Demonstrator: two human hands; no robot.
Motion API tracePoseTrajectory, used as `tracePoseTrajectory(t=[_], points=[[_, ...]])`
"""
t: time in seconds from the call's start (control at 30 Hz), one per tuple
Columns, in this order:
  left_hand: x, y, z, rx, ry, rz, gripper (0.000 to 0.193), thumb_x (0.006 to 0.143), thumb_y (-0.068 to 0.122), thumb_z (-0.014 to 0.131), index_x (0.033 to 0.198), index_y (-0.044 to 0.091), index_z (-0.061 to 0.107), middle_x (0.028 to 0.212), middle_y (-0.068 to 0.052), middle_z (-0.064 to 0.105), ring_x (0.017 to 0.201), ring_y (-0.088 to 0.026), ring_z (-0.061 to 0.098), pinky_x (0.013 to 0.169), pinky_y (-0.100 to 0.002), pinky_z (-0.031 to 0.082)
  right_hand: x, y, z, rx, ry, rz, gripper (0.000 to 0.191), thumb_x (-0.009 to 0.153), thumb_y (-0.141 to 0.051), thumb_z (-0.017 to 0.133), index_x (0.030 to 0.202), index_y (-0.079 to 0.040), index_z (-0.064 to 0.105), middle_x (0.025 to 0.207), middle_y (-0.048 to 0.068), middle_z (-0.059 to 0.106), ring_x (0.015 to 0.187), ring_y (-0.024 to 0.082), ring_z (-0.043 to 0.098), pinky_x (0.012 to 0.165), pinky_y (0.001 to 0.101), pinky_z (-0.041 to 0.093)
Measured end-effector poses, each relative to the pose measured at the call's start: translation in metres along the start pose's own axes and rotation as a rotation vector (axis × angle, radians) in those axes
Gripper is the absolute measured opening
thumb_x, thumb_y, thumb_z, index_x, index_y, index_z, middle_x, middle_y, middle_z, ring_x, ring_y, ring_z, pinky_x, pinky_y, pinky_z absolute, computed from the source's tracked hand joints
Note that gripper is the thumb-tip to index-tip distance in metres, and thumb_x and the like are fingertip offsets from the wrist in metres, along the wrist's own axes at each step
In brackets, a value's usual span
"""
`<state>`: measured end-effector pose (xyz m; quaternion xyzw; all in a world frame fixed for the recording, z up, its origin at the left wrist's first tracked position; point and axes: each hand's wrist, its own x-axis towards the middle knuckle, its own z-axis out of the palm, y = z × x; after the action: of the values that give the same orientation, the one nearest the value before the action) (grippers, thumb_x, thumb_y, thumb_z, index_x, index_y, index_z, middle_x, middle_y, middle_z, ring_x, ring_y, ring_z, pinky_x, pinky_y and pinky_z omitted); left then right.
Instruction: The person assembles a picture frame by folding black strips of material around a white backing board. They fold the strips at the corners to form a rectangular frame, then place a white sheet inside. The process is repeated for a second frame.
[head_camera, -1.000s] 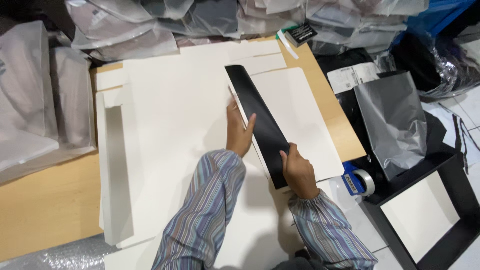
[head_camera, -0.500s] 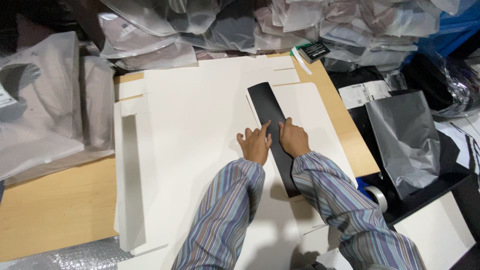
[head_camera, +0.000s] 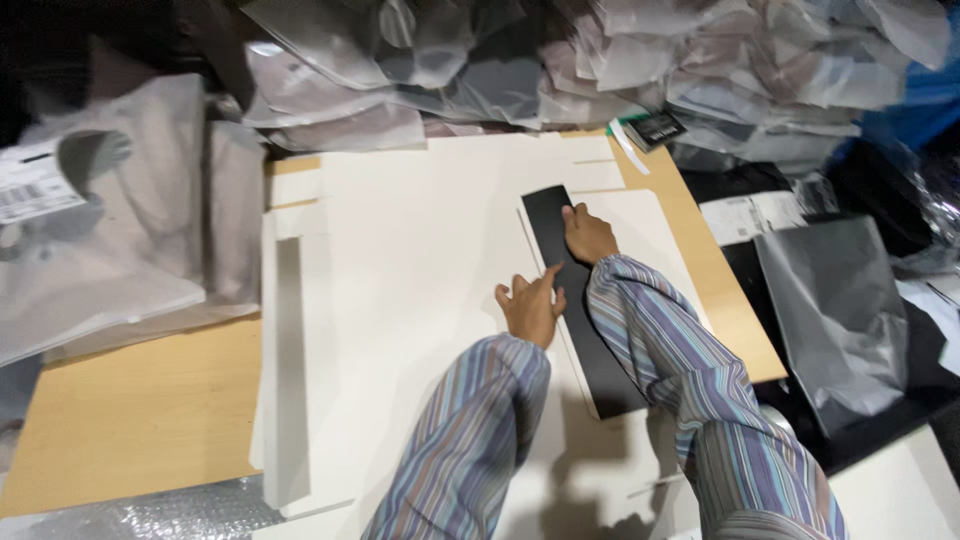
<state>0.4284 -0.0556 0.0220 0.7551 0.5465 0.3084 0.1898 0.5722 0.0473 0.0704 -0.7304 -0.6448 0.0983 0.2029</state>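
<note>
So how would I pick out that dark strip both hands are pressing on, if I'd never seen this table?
Start at the wooden table and the big white flattened cardboard sheet covering its middle. Toward the sheet's right side lies a long, narrow black strip, running slightly aslant away from the person, with the right hand on its far part and the left hand at its left edge. It is the only black piece on the white card.

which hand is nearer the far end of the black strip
Right. The right hand presses on the black strip close to its far end. The left hand lies further back, at the strip's left edge on the white cardboard sheet.
</note>
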Motion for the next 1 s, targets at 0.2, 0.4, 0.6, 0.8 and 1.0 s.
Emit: tracePoseTrajectory(t=[0.2, 0.4, 0.6, 0.8, 1.0], points=[[0.004, 0.001, -0.007, -0.009, -0.047, -0.009, 0.041, 0.093, 0.021, 0.065, 0.134, 0.019, 0.064, 0.082, -0.003, 0.073, 0.102, -0.024, 0.054, 0.105, -0.06, 0.024, 0.001, -0.025, 0.005, -0.234, 0.056, 0.108, 0.051, 0.108, -0.045, 0.038, 0.116, 0.004, 0.053, 0.088, 0.03, 0.073, 0.084, 0.047, 0.072, 0.074, 0.0572, 0.056], [0.003, 0.002, -0.01, -0.066, -0.052, -0.018, 0.041, 0.093, 0.018, 0.064, 0.134, 0.017, 0.065, 0.081, -0.003, 0.073, 0.101, -0.024, 0.054, 0.108, -0.06, 0.024, 0.017, -0.016, 0.008, -0.3, -0.004, 0.133, 0.054, 0.108, -0.048, 0.036, 0.111, 0.0, 0.063, 0.094, 0.026, 0.074, 0.092, 0.045, 0.071, 0.08, 0.0572, 0.055], [0.004, 0.001, -0.011, -0.045, -0.02, -0.005, 0.04, 0.09, 0.018, 0.067, 0.13, 0.016, 0.067, 0.081, -0.006, 0.072, 0.102, -0.026, 0.054, 0.105, -0.06, 0.025, 0.046, -0.011, 0.014, -0.252, 0.074, 0.033, 0.048, 0.109, -0.045, 0.037, 0.114, -0.007, 0.067, 0.097, 0.026, 0.074, 0.093, 0.047, 0.07, 0.082, 0.0579, 0.054], [0.005, -0.001, -0.013, -0.046, -0.081, -0.045, 0.038, 0.093, 0.019, 0.066, 0.131, 0.016, 0.068, 0.08, -0.007, 0.071, 0.103, -0.025, 0.054, 0.105, -0.059, 0.026, 0.037, -0.025, 0.011, -0.274, 0.058, 0.127, 0.047, 0.107, -0.043, 0.039, 0.113, -0.008, 0.068, 0.096, 0.024, 0.074, 0.092, 0.044, 0.071, 0.079, 0.0568, 0.056], [0.004, -0.001, -0.011, -0.032, -0.094, -0.046, 0.041, 0.092, 0.019, 0.065, 0.133, 0.018, 0.068, 0.077, -0.006, 0.071, 0.101, -0.024, 0.054, 0.105, -0.06, 0.025, 0.03, -0.024, 0.0, -0.221, 0.01, 0.06, 0.049, 0.109, -0.043, 0.036, 0.112, -0.007, 0.069, 0.094, 0.024, 0.074, 0.092, 0.045, 0.07, 0.08, 0.0559, 0.056]])
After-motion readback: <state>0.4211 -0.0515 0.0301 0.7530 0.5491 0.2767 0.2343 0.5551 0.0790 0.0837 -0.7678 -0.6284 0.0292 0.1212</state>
